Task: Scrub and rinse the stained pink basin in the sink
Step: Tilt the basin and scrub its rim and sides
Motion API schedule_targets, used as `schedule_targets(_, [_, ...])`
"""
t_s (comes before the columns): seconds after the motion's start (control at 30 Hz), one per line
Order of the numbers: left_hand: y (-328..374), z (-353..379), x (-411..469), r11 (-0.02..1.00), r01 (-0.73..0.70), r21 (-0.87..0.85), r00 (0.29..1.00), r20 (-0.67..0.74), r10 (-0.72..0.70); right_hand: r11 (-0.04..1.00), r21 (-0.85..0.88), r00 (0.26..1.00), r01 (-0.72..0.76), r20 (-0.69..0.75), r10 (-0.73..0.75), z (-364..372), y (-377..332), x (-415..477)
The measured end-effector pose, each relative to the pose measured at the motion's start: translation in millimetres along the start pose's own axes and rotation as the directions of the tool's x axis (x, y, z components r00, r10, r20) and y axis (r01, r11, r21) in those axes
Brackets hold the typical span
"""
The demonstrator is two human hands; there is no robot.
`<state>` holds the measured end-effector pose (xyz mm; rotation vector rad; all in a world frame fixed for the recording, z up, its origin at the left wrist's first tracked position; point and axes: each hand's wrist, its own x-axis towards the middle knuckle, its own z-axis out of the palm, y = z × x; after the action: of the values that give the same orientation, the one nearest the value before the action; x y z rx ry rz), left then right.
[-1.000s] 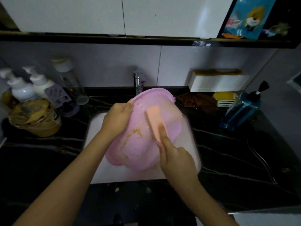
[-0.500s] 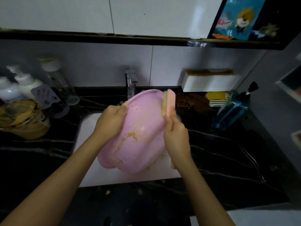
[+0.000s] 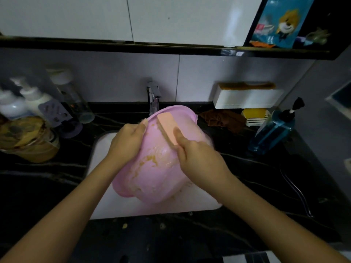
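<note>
The pink basin (image 3: pixel 161 168) is tilted on its side over the white sink (image 3: pixel 98 149), its inside smeared with yellowish residue. My left hand (image 3: pixel 127 143) grips the basin's left rim, thumb inside. My right hand (image 3: pixel 197 158) holds an orange sponge (image 3: pixel 167 128) and presses it against the basin's upper inner wall. The faucet (image 3: pixel 152 97) stands just behind the basin's top rim; I see no water running.
Black marble counter (image 3: pixel 247 177) surrounds the sink. At left stand pump bottles (image 3: pixel 28 103), a clear bottle (image 3: pixel 76 99) and a dirty bowl (image 3: pixel 28 141). At right lie a brown rag (image 3: pixel 226 118), a blue soap dispenser (image 3: pixel 273 130) and a white wall holder (image 3: pixel 247 97).
The sponge went from the basin's middle up to the top right rim, then came back onto the upper inner wall. My left hand kept its grip on the rim.
</note>
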<state>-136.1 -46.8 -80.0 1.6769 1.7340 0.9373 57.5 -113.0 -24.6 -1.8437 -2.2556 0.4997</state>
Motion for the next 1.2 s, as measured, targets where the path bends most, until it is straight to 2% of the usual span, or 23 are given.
schedule_targets(0.17, [8, -2, -5, 0.997, -0.015, 0.077, 1.0, 0.007, 0.015, 0.988, -0.138, 0.998, 0.064, 0.037, -0.059, -11, 0, 2])
schedule_targets(0.33, [-13, -19, -26, 0.931, -0.225, 0.289, 0.969, -0.035, 0.245, 0.981, -0.189, 0.999, 0.047, 0.014, -0.046, -15, 7, 12])
schedule_targets(0.37, [-25, -21, -36, 0.937, -0.223, 0.27, 0.97, -0.035, 0.241, 0.982, -0.185, 0.999, 0.029, 0.026, -0.025, -19, 9, 14])
schedule_targets(0.47, [-51, -18, -57, 0.995, -0.099, -0.022, 0.994, -0.045, 0.098, 0.991, -0.132, 0.999, -0.02, 0.025, 0.023, -24, 15, 20])
schedule_targets(0.53, [-52, -14, -56, 0.99, -0.07, -0.123, 0.994, -0.097, 0.058, 0.988, -0.127, 0.995, -0.089, 0.026, 0.092, -25, 22, 31])
schedule_targets(0.57, [-48, -14, -53, 0.988, -0.094, -0.121, 0.989, -0.125, 0.078, 0.986, -0.08, 0.987, -0.148, 0.047, 0.152, -25, 27, 40])
schedule_targets(0.63, [-35, -11, -46, 0.986, -0.148, -0.076, 0.978, -0.162, 0.135, 0.936, 0.152, 0.944, -0.317, 0.146, 0.295, -26, 34, 60])
schedule_targets(0.7, [-23, -10, -41, 0.983, -0.183, -0.001, 0.968, -0.173, 0.18, 0.867, 0.341, 0.932, -0.362, 0.164, 0.325, -27, 32, 71])
schedule_targets(0.8, [-16, -10, -34, 0.98, -0.177, 0.093, 0.964, -0.183, 0.192, 0.91, 0.35, 0.973, -0.222, 0.141, 0.183, -22, 11, 54])
schedule_targets(0.9, [-16, -15, -26, 0.979, -0.144, 0.145, 0.968, -0.185, 0.17, 0.947, 0.318, 0.956, -0.035, 0.288, -0.062, -14, -9, 29])
schedule_targets(0.93, [-17, -16, -25, 0.981, -0.123, 0.15, 0.972, -0.181, 0.149, 0.963, 0.27, 0.956, 0.017, 0.276, -0.095, -12, -9, 31])
schedule_targets(0.97, [-17, -17, -23, 0.985, -0.1, 0.138, 0.977, -0.174, 0.124, 0.98, 0.199, 0.972, 0.019, 0.227, -0.065, -12, -5, 38])
schedule_targets(1.03, [-11, -19, -23, 0.989, -0.091, 0.117, 0.984, -0.142, 0.108, 0.994, 0.047, 0.991, -0.101, 0.091, 0.097, -18, 9, 53])
schedule_targets(1.07, [-9, -17, -24, 0.988, -0.102, 0.115, 0.985, -0.129, 0.116, 0.986, 0.023, 0.985, -0.165, 0.043, 0.164, -20, 17, 59])
schedule_targets(1.13, [-5, -13, -24, 0.987, -0.106, 0.118, 0.983, -0.136, 0.122, 0.971, 0.09, 0.975, -0.221, 0.035, 0.218, -21, 26, 61])
schedule_targets(1.2, [-3, -12, -22, 0.988, -0.101, 0.121, 0.985, -0.131, 0.116, 0.975, 0.17, 0.989, -0.145, 0.034, 0.141, -18, 22, 52])
